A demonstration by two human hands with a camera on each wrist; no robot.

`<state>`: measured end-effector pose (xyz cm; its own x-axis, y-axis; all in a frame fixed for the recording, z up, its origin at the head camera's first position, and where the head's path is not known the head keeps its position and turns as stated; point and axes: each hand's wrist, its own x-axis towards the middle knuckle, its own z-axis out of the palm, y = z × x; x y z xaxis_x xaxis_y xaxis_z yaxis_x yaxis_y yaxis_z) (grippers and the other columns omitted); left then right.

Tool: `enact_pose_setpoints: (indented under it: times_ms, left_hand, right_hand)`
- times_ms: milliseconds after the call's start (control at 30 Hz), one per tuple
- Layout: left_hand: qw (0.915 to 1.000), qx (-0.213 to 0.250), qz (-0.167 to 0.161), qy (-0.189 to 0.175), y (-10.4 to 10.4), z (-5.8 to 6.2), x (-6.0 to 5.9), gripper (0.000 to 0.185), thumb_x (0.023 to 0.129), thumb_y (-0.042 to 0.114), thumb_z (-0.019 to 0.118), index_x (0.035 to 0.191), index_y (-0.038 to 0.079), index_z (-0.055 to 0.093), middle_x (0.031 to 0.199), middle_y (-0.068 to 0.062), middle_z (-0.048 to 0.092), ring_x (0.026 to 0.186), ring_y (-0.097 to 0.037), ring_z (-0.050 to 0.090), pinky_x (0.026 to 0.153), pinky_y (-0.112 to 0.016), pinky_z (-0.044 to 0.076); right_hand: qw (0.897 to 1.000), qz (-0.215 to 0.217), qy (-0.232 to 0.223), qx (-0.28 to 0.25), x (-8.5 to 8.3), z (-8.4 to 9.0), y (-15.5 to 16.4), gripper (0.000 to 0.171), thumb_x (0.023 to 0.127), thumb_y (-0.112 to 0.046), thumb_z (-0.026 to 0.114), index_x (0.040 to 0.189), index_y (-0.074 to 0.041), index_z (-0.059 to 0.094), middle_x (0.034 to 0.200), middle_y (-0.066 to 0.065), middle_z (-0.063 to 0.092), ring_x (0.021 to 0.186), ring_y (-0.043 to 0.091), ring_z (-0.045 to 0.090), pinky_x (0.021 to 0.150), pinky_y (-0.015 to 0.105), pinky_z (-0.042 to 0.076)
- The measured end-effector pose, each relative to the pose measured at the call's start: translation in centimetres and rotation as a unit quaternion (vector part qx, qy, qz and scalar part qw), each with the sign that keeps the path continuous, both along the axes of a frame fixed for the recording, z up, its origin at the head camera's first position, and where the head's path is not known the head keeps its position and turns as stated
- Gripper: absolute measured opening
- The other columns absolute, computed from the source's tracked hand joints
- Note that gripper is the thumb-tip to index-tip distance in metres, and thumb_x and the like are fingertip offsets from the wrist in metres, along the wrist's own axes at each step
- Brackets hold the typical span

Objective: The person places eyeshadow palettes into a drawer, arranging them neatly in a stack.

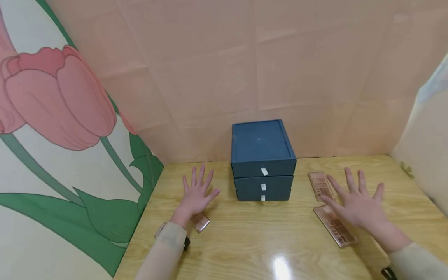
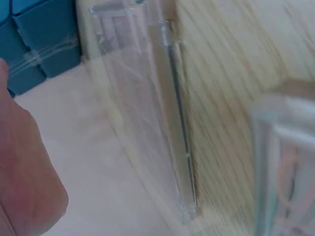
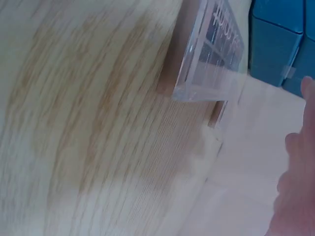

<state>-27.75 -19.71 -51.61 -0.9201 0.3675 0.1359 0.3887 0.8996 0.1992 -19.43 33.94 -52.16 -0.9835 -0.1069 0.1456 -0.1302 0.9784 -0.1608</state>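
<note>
A dark blue box of three drawers [image 1: 262, 161] stands at the back middle of a wooden table [image 1: 252, 237]. My left hand [image 1: 196, 194] hovers with fingers spread to the left of it, above a pink makeup palette [image 1: 200, 222]. My right hand [image 1: 355, 202] is spread to the right, over a long palette [image 1: 335, 226], with another palette [image 1: 320, 185] just behind it. Neither hand holds anything. The left wrist view shows the clear edge of a palette [image 2: 172, 147] and the blue box [image 2: 39, 44]. In the right wrist view a clear-edged palette [image 3: 211, 59] lies beside the blue box [image 3: 280, 44].
A pink backdrop rises behind the table. A panel painted with a tulip [image 1: 56, 97] stands along the left edge. A pale wall [image 1: 427, 140] closes the right side. Bare tabletop lies in front of the box.
</note>
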Motion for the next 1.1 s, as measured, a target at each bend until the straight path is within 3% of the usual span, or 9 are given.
enact_pose_setpoints:
  times_ms: [133,200,233,300,400,467,633,833,1100]
  left_hand:
    - [0.9991,0.043,-0.002,-0.007,0.4,0.8,0.2,0.081,0.109,0.068,0.04,0.173,0.033,0.006,0.177,-0.004,-0.018,0.16,-0.035,-0.022,0.12,-0.075,-0.011]
    - [0.9959,0.089,-0.003,-0.017,0.6,1.2,0.2,0.082,0.108,0.07,0.039,0.174,0.032,0.007,0.178,-0.002,-0.016,0.162,-0.031,-0.019,0.123,-0.072,-0.008]
    - [0.9929,0.117,-0.004,-0.02,0.8,1.4,0.2,0.082,0.109,0.069,0.04,0.174,0.029,0.009,0.178,-0.002,-0.014,0.162,-0.03,-0.016,0.124,-0.07,-0.006]
    - [0.9814,0.19,-0.004,-0.028,1.4,2.1,0.3,0.08,0.11,0.063,0.044,0.174,0.023,0.015,0.179,-0.001,-0.006,0.164,-0.028,-0.007,0.128,-0.064,0.001]
    - [0.9495,0.312,-0.011,-0.027,2.9,3.6,0.5,0.071,0.113,0.046,0.053,0.172,0.018,0.026,0.179,-0.001,0.012,0.164,-0.026,0.011,0.13,-0.054,0.012]
    - [0.9228,0.384,-0.026,-0.024,4.2,4.7,0.6,0.065,0.113,0.038,0.055,0.17,0.016,0.032,0.177,-0.001,0.022,0.163,-0.025,0.019,0.13,-0.05,0.017]
    - [0.8789,0.467,-0.091,-0.03,7.0,7.3,0.5,0.059,0.113,0.029,0.057,0.167,0.014,0.039,0.173,-0.004,0.033,0.16,-0.02,0.026,0.129,-0.047,0.023]
    - [0.8663,0.478,-0.138,-0.041,8.8,9.1,-1.1,0.055,0.114,0.027,0.057,0.165,0.011,0.044,0.172,-0.002,0.037,0.159,-0.014,0.029,0.128,-0.042,0.025]
    - [0.8538,0.479,-0.189,-0.074,9.1,9.7,-3.1,0.051,0.112,0.014,0.058,0.16,0.003,0.048,0.172,-0.005,0.037,0.159,-0.014,0.029,0.128,-0.04,0.026]
  right_hand:
    - [0.999,0.022,0.026,-0.041,-0.5,0.7,-0.3,0.079,0.109,-0.058,0.053,0.172,-0.018,0.026,0.172,0.036,0.0,0.155,0.061,-0.013,0.107,0.088,-0.009]
    - [0.996,0.036,0.045,-0.073,-0.8,1.4,-0.7,0.071,0.109,-0.05,0.059,0.165,-0.008,0.042,0.165,0.041,0.026,0.149,0.064,0.027,0.109,0.087,0.017]
    - [0.994,0.038,0.044,-0.095,-0.9,1.8,-1.0,0.067,0.109,-0.048,0.059,0.159,-0.005,0.049,0.151,0.041,0.047,0.132,0.06,0.052,0.105,0.082,0.036]
    - [0.988,0.038,0.042,-0.141,-1.1,2.7,-1.8,0.058,0.109,-0.045,0.061,0.148,-0.001,0.062,0.132,0.037,0.064,0.099,0.049,0.069,0.085,0.069,0.054]
    - [0.97,0.029,0.009,-0.24,-1.1,4.3,-3.4,0.053,0.108,-0.049,0.062,0.14,-0.008,0.071,0.119,0.025,0.075,0.082,0.035,0.072,0.071,0.044,0.058]
    - [0.952,0.03,-0.028,-0.305,-1.1,5.4,-4.6,0.051,0.108,-0.051,0.063,0.139,-0.012,0.072,0.133,0.018,0.072,0.111,0.038,0.07,0.08,0.038,0.058]
    - [0.886,0.084,-0.106,-0.444,-1.0,7.5,-7.6,0.047,0.109,-0.04,0.064,0.142,-0.006,0.068,0.136,0.016,0.071,0.116,0.02,0.07,0.089,0.025,0.057]
    - [0.822,0.125,-0.184,-0.524,-1.9,8.8,-10.7,0.054,0.11,-0.035,0.064,0.149,0.003,0.059,0.14,0.023,0.068,0.122,0.025,0.071,0.099,0.033,0.058]
    - [0.819,0.108,-0.218,-0.52,-3.4,9.7,-14.1,0.06,0.108,-0.042,0.066,0.147,0.003,0.061,0.137,0.019,0.07,0.126,0.032,0.069,0.102,0.04,0.057]
